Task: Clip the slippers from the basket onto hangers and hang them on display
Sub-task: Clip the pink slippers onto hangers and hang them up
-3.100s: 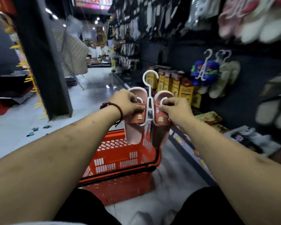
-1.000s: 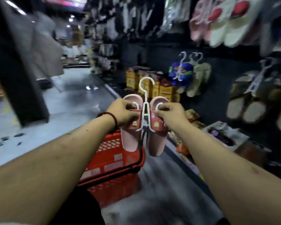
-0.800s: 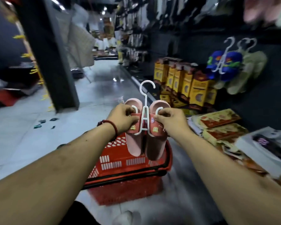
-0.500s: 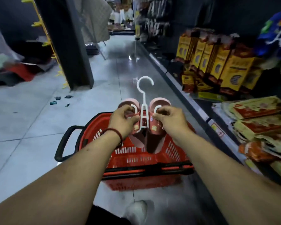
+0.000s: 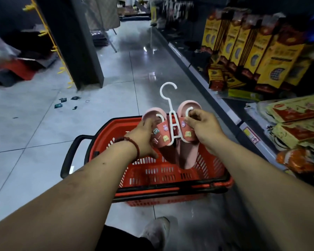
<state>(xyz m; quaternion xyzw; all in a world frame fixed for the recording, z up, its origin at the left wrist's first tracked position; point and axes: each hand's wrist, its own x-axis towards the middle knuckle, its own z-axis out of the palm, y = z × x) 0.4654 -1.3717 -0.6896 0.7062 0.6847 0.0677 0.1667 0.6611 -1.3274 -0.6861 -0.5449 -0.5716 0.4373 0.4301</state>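
A pair of pink slippers with small cartoon charms hangs on a white plastic hanger (image 5: pixel 171 113), hook pointing up. My left hand (image 5: pixel 145 138) grips the left slipper (image 5: pixel 162 134) from its outer side. My right hand (image 5: pixel 201 127) pinches the right slipper (image 5: pixel 188 134) at the hanger's loop. The pair is held just above the red shopping basket (image 5: pixel 163 171), which stands on the tiled floor in front of me. What lies inside the basket is hidden behind the slippers.
A low shelf (image 5: pixel 225 113) runs along the right, with yellow boxed goods (image 5: pixel 257 51) and flat packets (image 5: pixel 297 124). A dark pillar (image 5: pixel 74 42) stands at the left with yellow hooks. The basket's black handle (image 5: pixel 71 153) sticks out left. My shoe (image 5: pixel 158 230) is below.
The view has tilted down from the slipper wall to the floor and basket. The slippers came lower, over the basket, and my left hand shifted to the left slipper's outer side.
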